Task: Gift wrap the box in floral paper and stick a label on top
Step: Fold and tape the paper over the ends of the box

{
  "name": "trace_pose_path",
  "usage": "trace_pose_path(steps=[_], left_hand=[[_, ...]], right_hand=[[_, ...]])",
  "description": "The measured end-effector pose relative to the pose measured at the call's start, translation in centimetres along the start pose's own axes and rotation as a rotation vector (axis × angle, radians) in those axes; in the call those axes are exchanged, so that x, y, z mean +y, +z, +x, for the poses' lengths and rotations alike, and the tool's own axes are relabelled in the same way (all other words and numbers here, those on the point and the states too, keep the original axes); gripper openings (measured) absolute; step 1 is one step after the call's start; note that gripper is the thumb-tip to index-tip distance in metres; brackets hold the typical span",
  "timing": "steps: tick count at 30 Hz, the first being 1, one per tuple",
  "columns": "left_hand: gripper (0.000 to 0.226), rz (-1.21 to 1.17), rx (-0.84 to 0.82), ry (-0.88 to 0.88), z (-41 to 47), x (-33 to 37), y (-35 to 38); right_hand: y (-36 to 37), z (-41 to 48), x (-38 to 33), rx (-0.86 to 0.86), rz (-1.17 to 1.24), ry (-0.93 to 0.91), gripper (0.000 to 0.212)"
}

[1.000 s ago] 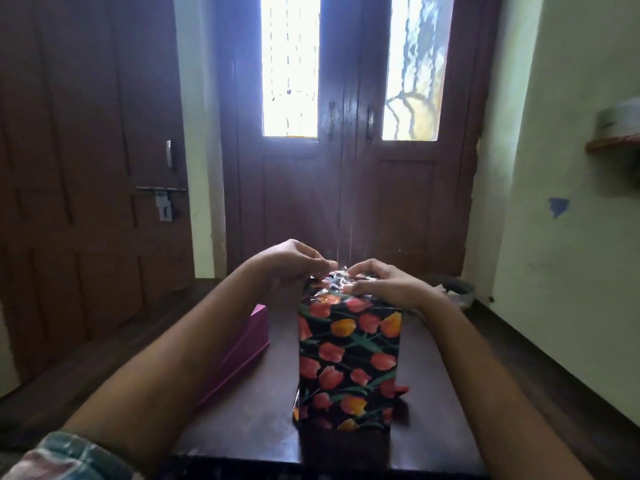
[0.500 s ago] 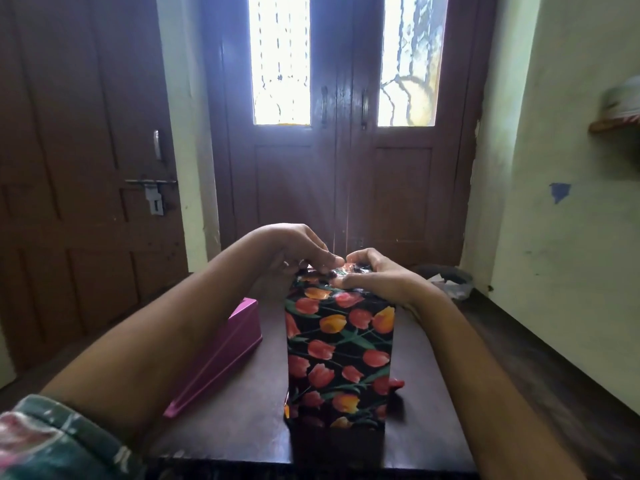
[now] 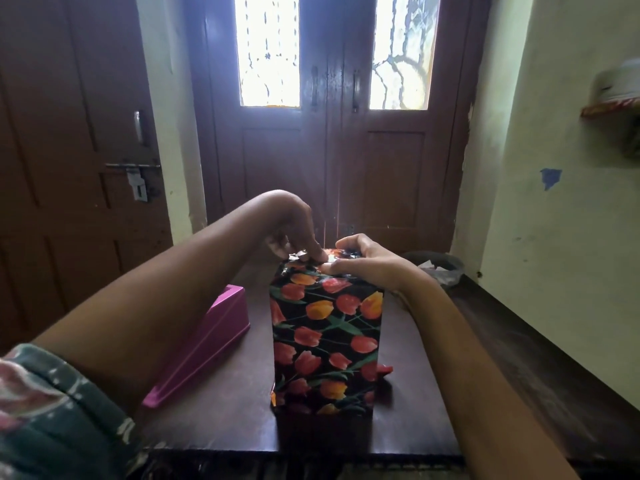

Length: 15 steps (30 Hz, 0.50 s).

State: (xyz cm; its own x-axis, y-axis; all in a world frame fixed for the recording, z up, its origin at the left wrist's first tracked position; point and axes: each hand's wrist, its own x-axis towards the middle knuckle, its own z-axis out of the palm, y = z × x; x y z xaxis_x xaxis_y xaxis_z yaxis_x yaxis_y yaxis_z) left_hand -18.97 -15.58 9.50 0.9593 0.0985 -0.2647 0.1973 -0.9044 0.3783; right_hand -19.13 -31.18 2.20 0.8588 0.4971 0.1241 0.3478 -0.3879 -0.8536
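Box: a tall upright box (image 3: 325, 337), wrapped in glossy black paper printed with red and orange tulips, is standing near the middle of a dark brown wooden worktop (image 3: 225, 420).
Top of the box: crumpled paper folds (image 3: 298, 256) are sticking up at the top end and catching the light.
Left hand: the left hand (image 3: 294, 233) is reaching down from above. Its grip is clamped on the paper folds at the box's top left, with thumb and fingertips pinching together.
Right hand: the right hand (image 3: 367, 263) is lying over the box's top right. Its fingers are curling over the far side and its thumb is pressing along the near top edge, so its grip is closing round the top of the box.
Foot of the box: a small paper corner (image 3: 384, 369) is poking out at the lower right.
Left of the box: a pink plastic wedge-shaped case (image 3: 207, 344) is lying on the worktop, apart from the box.
Sleeve: a dark green flowered sleeve (image 3: 52, 410) is showing at the lower left.
Behind: a brown double door (image 3: 332, 161) with two bright glass panes is facing the viewer, and a dark round bin (image 3: 440, 268) is sitting on the floor by the pale right wall.
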Motion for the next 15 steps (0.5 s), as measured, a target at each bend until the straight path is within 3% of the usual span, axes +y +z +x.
trace_pose_path(steps=[5,8,12,15], left_hand=[[0.057,0.148,0.021,-0.163,0.4,-1.0,0.7],[0.054,-0.158,0.021,-0.110,0.0,-3.2,1.3],[0.022,-0.664,-0.004,0.092,-1.9,-6.1,2.7],[0.019,-0.774,0.099,0.153,-2.3,-6.9,3.1]], right_hand=[[-0.1,0.2,0.4,0.010,0.000,-0.006,0.049],[-0.1,0.1,0.2,0.002,0.007,0.010,0.050],[-0.1,-0.1,-0.1,-0.008,0.004,0.040,0.051],[0.0,-0.2,-0.2,0.009,0.002,0.032,0.057]])
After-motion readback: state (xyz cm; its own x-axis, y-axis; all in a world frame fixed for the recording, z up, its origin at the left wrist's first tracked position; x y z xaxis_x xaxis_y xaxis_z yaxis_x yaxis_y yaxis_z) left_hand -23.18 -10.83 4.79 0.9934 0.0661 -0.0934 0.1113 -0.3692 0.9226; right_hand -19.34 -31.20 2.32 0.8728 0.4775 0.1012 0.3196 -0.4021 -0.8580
